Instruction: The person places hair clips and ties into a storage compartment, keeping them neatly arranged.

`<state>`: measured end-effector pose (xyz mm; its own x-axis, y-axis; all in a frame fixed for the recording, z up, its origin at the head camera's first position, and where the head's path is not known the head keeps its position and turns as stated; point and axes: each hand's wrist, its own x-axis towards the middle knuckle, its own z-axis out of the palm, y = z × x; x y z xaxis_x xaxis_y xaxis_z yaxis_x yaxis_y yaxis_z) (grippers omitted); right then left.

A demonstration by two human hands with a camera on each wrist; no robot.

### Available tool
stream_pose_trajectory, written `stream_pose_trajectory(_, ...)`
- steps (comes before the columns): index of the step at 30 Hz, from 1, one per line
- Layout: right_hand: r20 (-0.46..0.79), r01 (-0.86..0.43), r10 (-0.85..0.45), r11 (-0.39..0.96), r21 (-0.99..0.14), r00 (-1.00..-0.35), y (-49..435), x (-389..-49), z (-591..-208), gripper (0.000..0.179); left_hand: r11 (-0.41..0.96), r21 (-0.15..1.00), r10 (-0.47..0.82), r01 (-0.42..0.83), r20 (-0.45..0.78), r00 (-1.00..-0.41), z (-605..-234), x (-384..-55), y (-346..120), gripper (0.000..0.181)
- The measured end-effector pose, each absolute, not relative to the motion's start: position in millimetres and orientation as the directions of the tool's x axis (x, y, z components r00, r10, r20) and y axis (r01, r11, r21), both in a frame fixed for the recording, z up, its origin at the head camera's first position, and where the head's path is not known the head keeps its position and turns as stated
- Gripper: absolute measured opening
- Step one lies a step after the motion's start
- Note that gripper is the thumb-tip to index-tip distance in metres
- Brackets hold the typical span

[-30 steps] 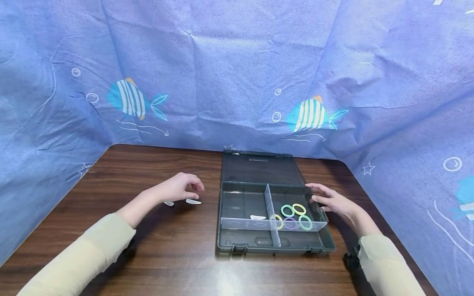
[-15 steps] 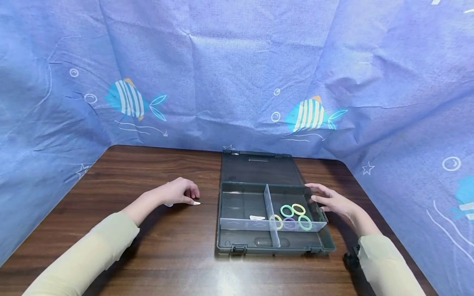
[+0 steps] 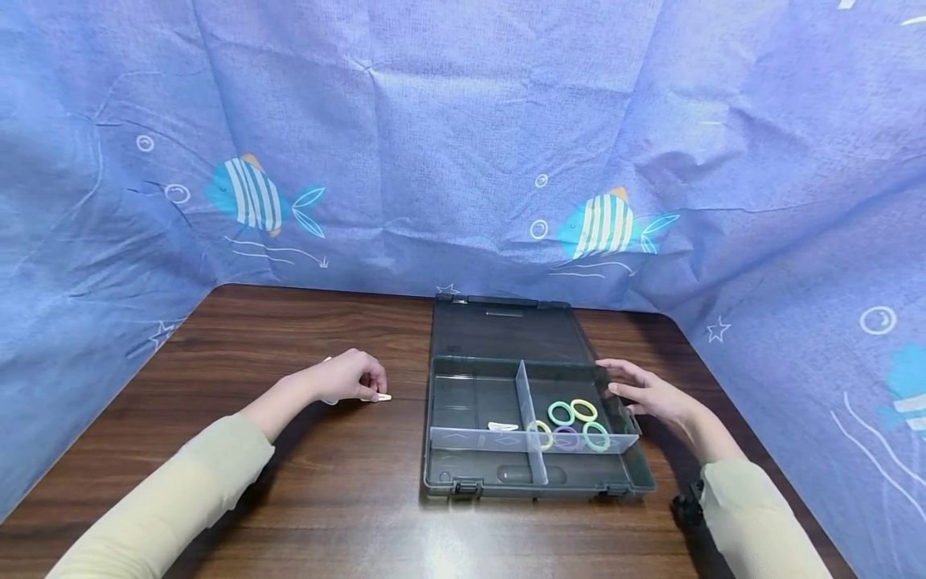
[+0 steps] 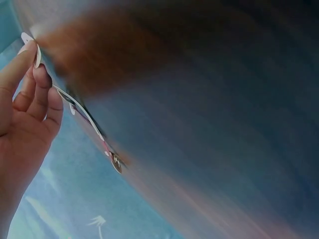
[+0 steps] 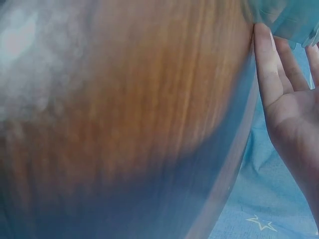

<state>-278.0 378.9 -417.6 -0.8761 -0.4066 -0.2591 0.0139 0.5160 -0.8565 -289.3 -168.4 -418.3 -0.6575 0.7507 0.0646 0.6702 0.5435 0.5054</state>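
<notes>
My left hand (image 3: 343, 376) pinches a white snap hair clip (image 3: 383, 397) between thumb and fingers, low over the brown table; in the left wrist view the clip (image 4: 37, 55) pokes out past the thumb. Beside that hand lie more hair clips (image 4: 82, 110), mostly hidden behind it in the head view. My right hand (image 3: 651, 396) rests with extended fingers against the right side of a grey see-through divided box (image 3: 538, 489). A white hair clip (image 3: 502, 426) lies in its back left compartment. Several ring-shaped hair ties, among them a green one (image 3: 560, 402), lie in the back right one.
The box's lid (image 3: 514, 334) is folded back flat on the table (image 3: 347, 490). Clear dividers (image 3: 477, 439) split the box. A blue cloth (image 3: 463, 145) with fish prints hangs behind and beside the table.
My left hand has lowered slightly and its fingers have closed on the white hair clip, which was lying loose on the table. The right hand and the box stay put.
</notes>
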Motion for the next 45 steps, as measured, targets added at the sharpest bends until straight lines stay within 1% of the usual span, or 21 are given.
stream_pose_trajectory(8,-0.270,0.029,-0.397,0.518,-0.855,-0.877,378,-277,-417,0.053,0.544,0.519,0.742,0.659,0.069,-0.667,-417,-290,-166,0.009)
stream_pose_trajectory(15,-0.271,0.028,-0.395,0.523,-0.852,-0.878,379,-278,-418,0.052,0.530,0.566,0.747,0.632,0.040,-0.663,-407,-291,-164,0.009)
stream_pose_trajectory(22,-0.268,0.029,-0.403,0.509,-0.860,-0.875,379,-278,-418,0.052,0.532,0.579,0.742,0.619,0.035,-0.670,-395,-288,-160,0.008)
stream_pose_trajectory(30,-0.270,0.035,-0.394,0.510,-0.859,-0.879,379,-276,-416,0.053,0.539,0.580,0.706,0.611,0.085,-0.703,-375,-281,-149,0.008)
stream_pose_trajectory(35,-0.269,0.032,-0.394,0.514,-0.857,-0.879,379,-277,-414,0.054,0.527,0.571,0.693,0.630,0.140,-0.707,-365,-279,-141,0.007)
stream_pose_trajectory(42,-0.254,0.009,-0.420,0.504,-0.864,-0.871,379,-277,-414,0.053,0.519,0.587,0.670,0.621,0.172,-0.722,-357,-277,-129,0.004)
stream_pose_trajectory(45,-0.254,0.010,-0.420,0.503,-0.864,-0.871,379,-278,-414,0.053,0.511,0.581,0.664,0.633,0.200,-0.720,-354,-277,-124,0.004)
